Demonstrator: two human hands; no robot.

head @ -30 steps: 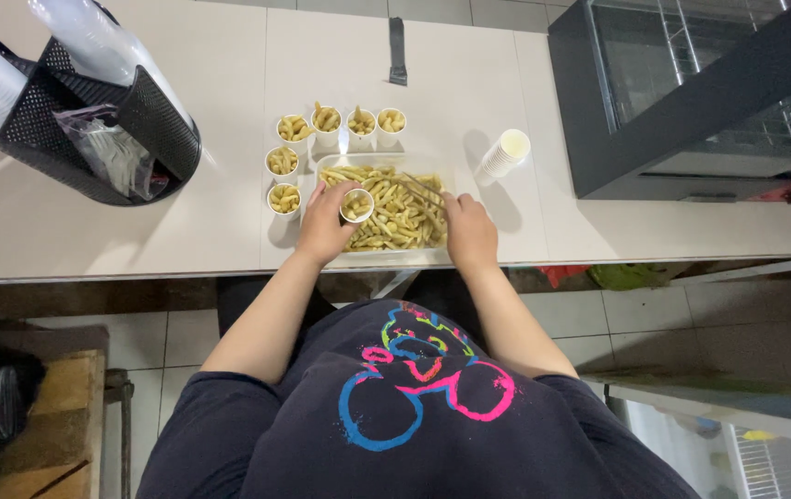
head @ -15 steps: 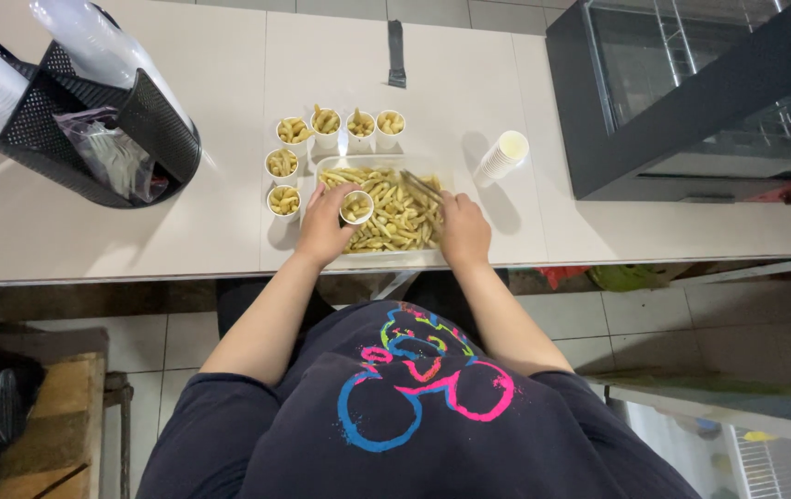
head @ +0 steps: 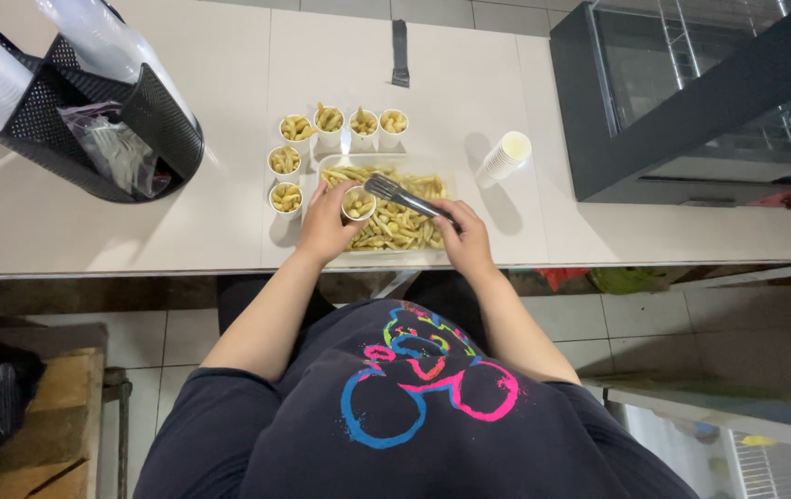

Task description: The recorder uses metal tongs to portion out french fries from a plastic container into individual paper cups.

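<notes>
Fries fill a clear tray (head: 446,180) at the near edge of the white desk (head: 229,212), right in front of the person. Far right of it stands a dark glass-fronted cabinet (head: 691,102); far left a black mesh basket (head: 150,125) holds stacks of clear cups and a plastic bag. A stack of white paper cups (head: 506,155) lies tilted on the desk just right of the tray.

Both hands work over the tray. The left hand (head: 326,222) is closed around a small cup (head: 358,202), held upright above the tray's left part, with a few fries already in it. The right hand (head: 464,238) grips the handle end of metal tongs (head: 404,195). The tongs' long axis runs from the right hand up and left across the fries, and their tips lie just beside the held cup, on its right and far side. Whether the tips pinch any fries I cannot tell.

So the cup sits left of the tongs' tips, nearly touching, and the pile of fries lies under and to the right of both.

Seven filled cups (head: 329,118) stand touching or just beside one another: four in a row beyond the tray, three going down its left side. A dark flat tool (head: 401,54) lies well apart at the far edge.
</notes>
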